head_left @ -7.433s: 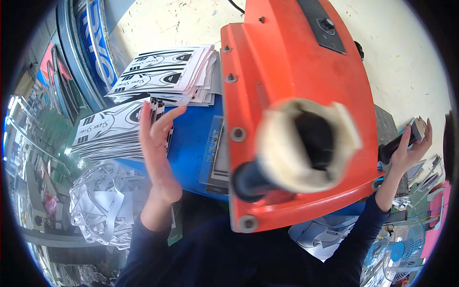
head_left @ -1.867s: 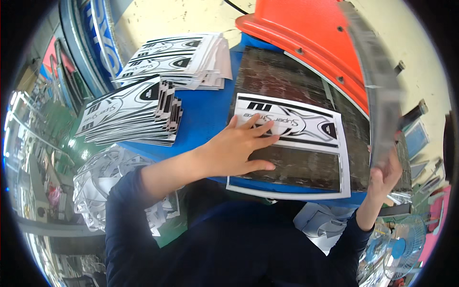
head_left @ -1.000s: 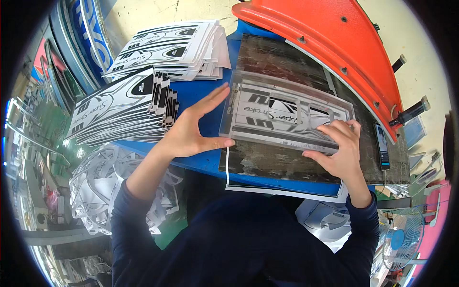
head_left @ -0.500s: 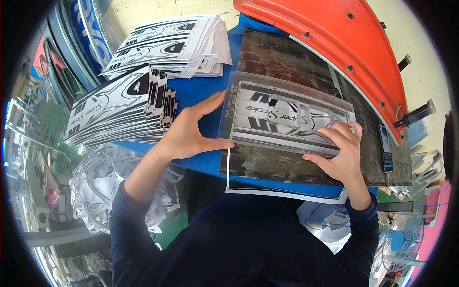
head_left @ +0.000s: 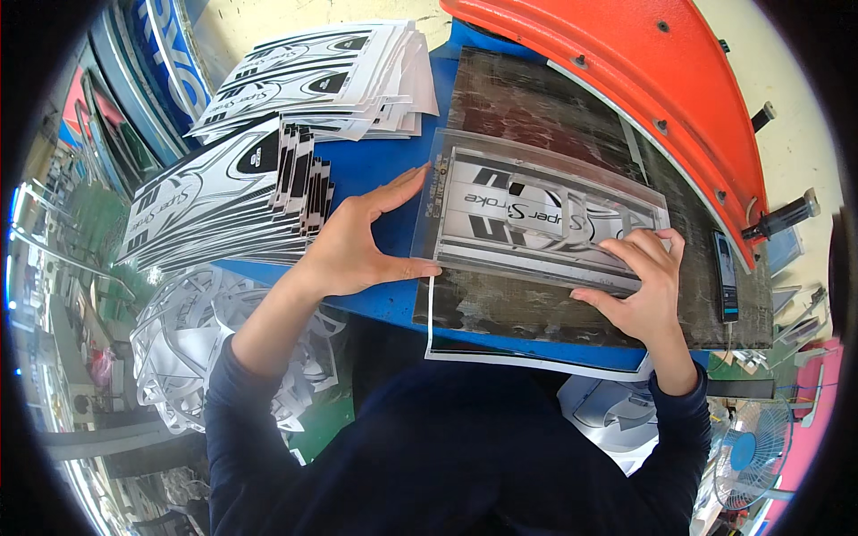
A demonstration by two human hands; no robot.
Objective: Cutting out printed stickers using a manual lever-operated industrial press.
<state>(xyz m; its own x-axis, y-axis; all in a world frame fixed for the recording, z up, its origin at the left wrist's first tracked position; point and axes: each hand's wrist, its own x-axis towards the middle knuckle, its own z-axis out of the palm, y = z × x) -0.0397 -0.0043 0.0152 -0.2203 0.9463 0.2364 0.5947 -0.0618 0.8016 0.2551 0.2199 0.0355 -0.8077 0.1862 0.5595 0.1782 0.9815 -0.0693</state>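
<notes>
A clear plastic template [head_left: 430, 204] with raised clear bars and a block lies over a white sheet printed in black and grey. The sheet's white border [head_left: 536, 359] sticks out past the near edge of a dark, worn board [head_left: 509, 308]. My left hand [head_left: 353, 241] grips the template's left side, thumb at the near corner and fingers spread toward the far one. My right hand [head_left: 648, 277] holds its right part, fingers over the raised bar and thumb at the near side. The print shows through the plastic; my right fingers hide some of it.
Two stacks of printed sheets, a near stack [head_left: 206, 201] and a far stack [head_left: 331, 76], lie left on the blue table [head_left: 380, 308]. A red curved machine part [head_left: 617, 62] overhangs the far right. A phone [head_left: 726, 277] lies right; paper scraps [head_left: 179, 348] heap below left.
Both hands keep the same hold on the template. The whole view has shifted very slightly; no movement of the template against the board is plain.
</notes>
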